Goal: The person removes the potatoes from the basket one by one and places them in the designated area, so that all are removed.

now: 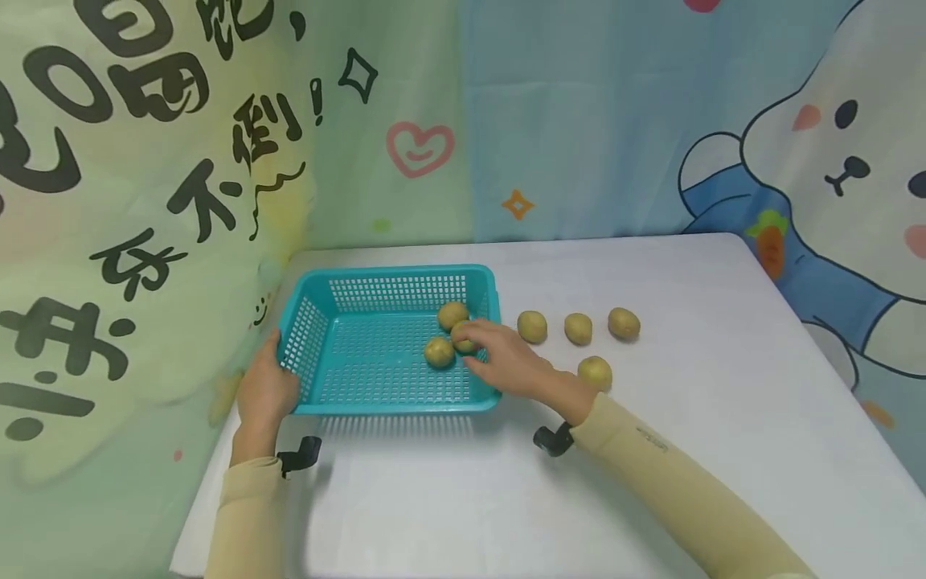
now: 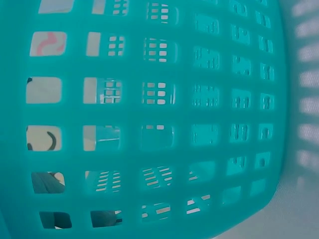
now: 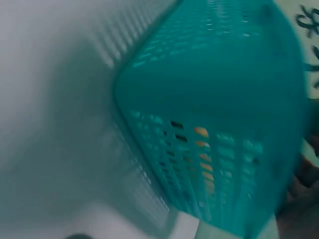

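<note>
A turquoise plastic basket [image 1: 405, 404] with slotted walls stands on the table, a potato [image 1: 452, 314] and another potato [image 1: 439, 352] lying in its right part. My left hand [image 1: 266, 392] grips the basket's left rim, thumb up along the edge. Inside the right end, my right hand [image 1: 506, 359] has its fingers and thumb around a third potato [image 1: 463, 338], partly hidden by the fingers. In the left wrist view the basket's wall [image 2: 132, 114] fills most of the picture and hides the hand. The right wrist view catches the basket's corner [image 3: 209, 89], blurred, with fingers [image 3: 306, 172] at the right edge.
Several loose potatoes lie right of the basket, among them one potato [image 1: 532, 326] close to its wall and one potato [image 1: 595, 373] just beyond my right wrist. A white cloth covers the table [image 1: 434, 507]. Printed curtains [image 1: 579, 121] hang behind and at the left.
</note>
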A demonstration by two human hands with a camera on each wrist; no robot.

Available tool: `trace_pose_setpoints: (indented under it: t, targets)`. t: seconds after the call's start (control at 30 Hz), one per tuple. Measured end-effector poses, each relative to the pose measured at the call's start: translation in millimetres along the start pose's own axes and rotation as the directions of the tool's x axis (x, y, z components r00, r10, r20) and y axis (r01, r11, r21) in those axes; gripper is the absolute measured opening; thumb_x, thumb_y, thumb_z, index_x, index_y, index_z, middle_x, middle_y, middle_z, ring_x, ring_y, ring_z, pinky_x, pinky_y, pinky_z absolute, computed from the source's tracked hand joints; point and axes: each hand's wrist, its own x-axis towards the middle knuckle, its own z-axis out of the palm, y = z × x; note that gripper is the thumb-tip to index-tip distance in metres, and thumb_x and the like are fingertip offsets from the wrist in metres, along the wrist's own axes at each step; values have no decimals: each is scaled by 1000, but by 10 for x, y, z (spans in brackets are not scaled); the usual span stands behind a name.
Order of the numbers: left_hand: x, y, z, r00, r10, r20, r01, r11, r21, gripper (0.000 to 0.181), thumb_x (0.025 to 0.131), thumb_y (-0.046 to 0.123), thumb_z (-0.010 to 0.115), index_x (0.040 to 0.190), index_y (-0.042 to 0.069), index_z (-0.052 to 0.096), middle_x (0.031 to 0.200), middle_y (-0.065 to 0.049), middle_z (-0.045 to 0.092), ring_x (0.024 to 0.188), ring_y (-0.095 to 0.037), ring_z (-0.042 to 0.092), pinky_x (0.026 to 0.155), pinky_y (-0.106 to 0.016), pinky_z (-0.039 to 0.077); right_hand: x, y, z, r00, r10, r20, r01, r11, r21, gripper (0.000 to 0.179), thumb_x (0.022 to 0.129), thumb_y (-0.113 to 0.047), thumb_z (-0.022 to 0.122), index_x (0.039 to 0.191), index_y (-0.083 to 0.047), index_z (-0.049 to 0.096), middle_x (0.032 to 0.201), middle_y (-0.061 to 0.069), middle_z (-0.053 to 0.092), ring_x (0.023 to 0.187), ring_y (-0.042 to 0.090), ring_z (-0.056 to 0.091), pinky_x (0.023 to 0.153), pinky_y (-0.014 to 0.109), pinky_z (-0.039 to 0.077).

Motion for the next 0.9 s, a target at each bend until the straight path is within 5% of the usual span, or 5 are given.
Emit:
trace_pose_setpoints:
  t: [0.13, 0.37, 0.53, 0.8, 0.9]
  targets:
    - [-31, -34, 8, 1000, -19, 7, 19, 1000, -8, 75, 86, -2, 40, 156, 7, 18, 152, -27, 33, 124, -48, 45, 95, -62, 38, 235, -41, 199, 983, 65, 171, -21, 969, -246, 41, 89, -17, 70, 129, -16, 63, 129, 2, 58, 118, 20, 56, 91, 37, 50]
    - [-103, -135, -2, 1000, -25, 11, 25, 1000, -17, 77, 86, -2, 40, 157, 9, 15, 151, -28, 34, 117, -47, 49, 89, -61, 41, 465, -93, 407, 942, 169, 288, 5, 855, -519, 60, 88, -23, 70, 144, -16, 48, 143, 6, 49, 128, 25, 49, 98, 39, 47]
    - [-115, -176, -21, 1000, -14, 4, 14, 1000, -4, 76, 86, -3, 41, 157, 7, 15, 150, -30, 34, 120, -48, 48, 88, -62, 40, 503, -117, 469, 936, 232, 263, -30, 800, -599, 66, 88, -22, 68, 148, -11, 43, 144, 13, 46, 132, 31, 42, 102, 41, 44]
    - [-35, -74, 4, 1000, 18, 5, -18, 1000, 0, 74, 87, -2, 42, 156, 6, 16, 150, -29, 34, 116, -48, 50, 87, -61, 41, 528, -85, 458, 922, 304, 239, 7, 605, -797, 31, 93, -20, 60, 121, -8, 63, 116, 14, 59, 97, 22, 52, 83, 32, 47]
    - [-11, -40, 15, 1000, 20, 7, -20, 1000, -7, 75, 87, -3, 42, 156, 6, 16, 151, -29, 34, 113, -46, 50, 86, -60, 41, 544, -64, 449, 918, 320, 233, 9, 573, -820, 30, 93, -19, 60, 121, -7, 63, 121, 14, 55, 99, 22, 52, 85, 32, 47]
